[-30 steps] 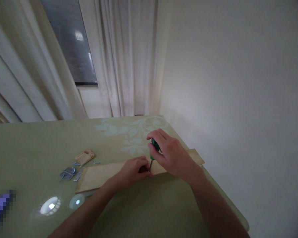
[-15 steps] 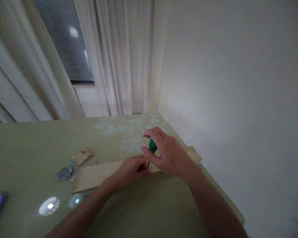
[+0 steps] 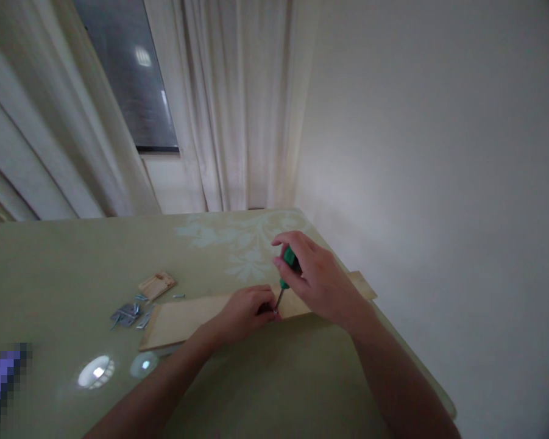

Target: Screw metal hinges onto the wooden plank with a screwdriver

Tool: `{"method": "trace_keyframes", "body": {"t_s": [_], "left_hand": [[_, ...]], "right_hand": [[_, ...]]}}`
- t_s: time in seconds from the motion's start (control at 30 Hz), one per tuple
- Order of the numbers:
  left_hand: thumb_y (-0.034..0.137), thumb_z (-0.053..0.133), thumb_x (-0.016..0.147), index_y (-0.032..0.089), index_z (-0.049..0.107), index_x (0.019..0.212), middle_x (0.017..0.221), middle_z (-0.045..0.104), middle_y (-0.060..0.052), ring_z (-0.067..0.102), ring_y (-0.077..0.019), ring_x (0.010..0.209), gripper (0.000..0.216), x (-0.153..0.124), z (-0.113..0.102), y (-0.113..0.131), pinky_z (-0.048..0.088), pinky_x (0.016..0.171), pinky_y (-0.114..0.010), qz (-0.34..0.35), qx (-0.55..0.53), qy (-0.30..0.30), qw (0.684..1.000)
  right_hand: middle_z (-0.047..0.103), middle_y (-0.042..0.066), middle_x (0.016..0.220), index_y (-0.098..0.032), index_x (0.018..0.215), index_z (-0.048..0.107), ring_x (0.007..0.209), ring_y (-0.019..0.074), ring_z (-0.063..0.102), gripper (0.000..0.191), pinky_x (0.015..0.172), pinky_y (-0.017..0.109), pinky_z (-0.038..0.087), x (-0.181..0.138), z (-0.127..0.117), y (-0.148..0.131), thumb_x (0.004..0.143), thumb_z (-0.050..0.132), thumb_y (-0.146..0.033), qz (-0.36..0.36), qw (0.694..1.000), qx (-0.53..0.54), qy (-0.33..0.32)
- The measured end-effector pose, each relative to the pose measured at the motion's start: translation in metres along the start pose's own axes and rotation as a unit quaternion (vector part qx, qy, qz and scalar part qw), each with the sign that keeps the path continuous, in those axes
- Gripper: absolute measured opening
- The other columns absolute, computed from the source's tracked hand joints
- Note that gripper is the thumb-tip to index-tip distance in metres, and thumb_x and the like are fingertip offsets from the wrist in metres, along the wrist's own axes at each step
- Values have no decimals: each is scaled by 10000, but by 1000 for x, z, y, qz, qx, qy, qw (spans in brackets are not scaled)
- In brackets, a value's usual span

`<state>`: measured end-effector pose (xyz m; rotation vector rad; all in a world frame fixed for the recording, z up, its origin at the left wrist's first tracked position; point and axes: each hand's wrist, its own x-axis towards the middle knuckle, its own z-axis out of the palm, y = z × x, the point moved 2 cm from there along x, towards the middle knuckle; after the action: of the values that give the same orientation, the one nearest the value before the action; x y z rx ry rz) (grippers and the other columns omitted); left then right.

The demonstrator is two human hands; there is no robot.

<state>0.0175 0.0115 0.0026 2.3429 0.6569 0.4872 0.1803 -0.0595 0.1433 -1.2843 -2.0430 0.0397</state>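
Note:
A long pale wooden board lies flat across the green table. My right hand is closed round the green handle of a screwdriver, which stands nearly upright with its tip down on the board. My left hand rests on the board with its fingers pinched at the screwdriver's tip; what they pinch is too small to make out.
A small wooden piece and a heap of several metal screws and brackets lie left of the board. The table's right edge runs close to a white wall. Curtains and a dark window are behind.
My right hand has turned on the screwdriver handle, fingers shifting round it. The left hand stays pinched at the tip. The view has swayed slightly.

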Motion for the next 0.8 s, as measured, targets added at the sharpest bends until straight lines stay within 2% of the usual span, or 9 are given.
{"method": "trace_keyframes", "body": {"t_s": [0.13, 0.27, 0.43, 0.5, 0.57, 0.6, 0.63, 0.73, 0.8], "left_hand": [[214, 636, 909, 193, 623, 818, 849, 618, 2, 537, -146, 761, 94, -1, -1, 5, 365, 687, -258, 12, 28, 3, 1000], [228, 652, 911, 197, 623, 833, 870, 641, -12, 562, -161, 783, 89, -2, 0, 5, 367, 691, -270, 12, 66, 11, 998], [288, 653, 937, 195, 619, 839, 870, 650, -23, 586, -175, 793, 139, -1, 1, 5, 378, 691, -280, 11, 107, 8, 994], [307, 621, 966, 196, 612, 841, 879, 652, -23, 593, -175, 791, 168, -1, 2, 8, 389, 695, -285, 12, 141, 8, 990], [317, 578, 998, 197, 607, 862, 906, 659, -31, 608, -182, 804, 184, -1, 3, 12, 411, 713, -293, 14, 186, 8, 982], [322, 556, 1014, 197, 607, 886, 931, 665, -38, 619, -189, 819, 187, -2, 4, 14, 425, 727, -299, 16, 211, 7, 977], [326, 536, 1027, 197, 608, 912, 956, 671, -46, 631, -196, 833, 188, -2, 6, 16, 438, 740, -306, 18, 234, 6, 972], [304, 494, 1046, 191, 610, 982, 1021, 685, -67, 665, -215, 877, 174, -1, 9, 20, 467, 771, -323, 24, 275, 8, 961], [285, 484, 1047, 186, 610, 998, 1036, 691, -75, 679, -223, 897, 168, 0, 11, 20, 479, 781, -327, 22, 278, 13, 960]], "right_hand": [[658, 39, 1070, -257, 1239, 541, 949, 182, 654, 214, 873, 342, 528, -3, -13, -2, 1030, 544, -211, -8, 994, 8, 113], [648, 21, 1009, -273, 1261, 564, 855, 176, 653, 282, 795, 349, 555, -11, -30, -13, 992, 631, -227, 7, 973, 43, 228], [620, 10, 920, -236, 1132, 650, 699, 163, 632, 341, 583, 312, 515, -26, -57, -25, 834, 814, -213, -25, 879, 90, 467], [607, -10, 844, -231, 1117, 653, 624, 139, 592, 334, 516, 270, 470, -36, -58, -19, 830, 822, -252, 14, 878, 112, 465], [609, -22, 787, -235, 1115, 652, 579, 119, 547, 302, 464, 223, 424, -54, -47, -6, 864, 797, -322, 110, 909, 150, 373], [609, -21, 768, -227, 1090, 661, 567, 112, 532, 298, 458, 209, 426, -67, -37, 1, 864, 798, -363, 164, 917, 170, 322], [594, -26, 728, -222, 1059, 662, 557, 110, 525, 300, 452, 198, 429, -84, -25, 8, 867, 791, -413, 215, 910, 197, 295], [555, -44, 656, -216, 938, 632, 470, 99, 476, 417, 347, 172, 348, -145, 15, 21, 803, 808, -570, 375, 837, 273, 291], [568, -42, 656, -206, 861, 607, 447, 93, 475, 497, 331, 171, 343, -184, 41, 23, 725, 843, -622, 447, 782, 310, 305]]}}
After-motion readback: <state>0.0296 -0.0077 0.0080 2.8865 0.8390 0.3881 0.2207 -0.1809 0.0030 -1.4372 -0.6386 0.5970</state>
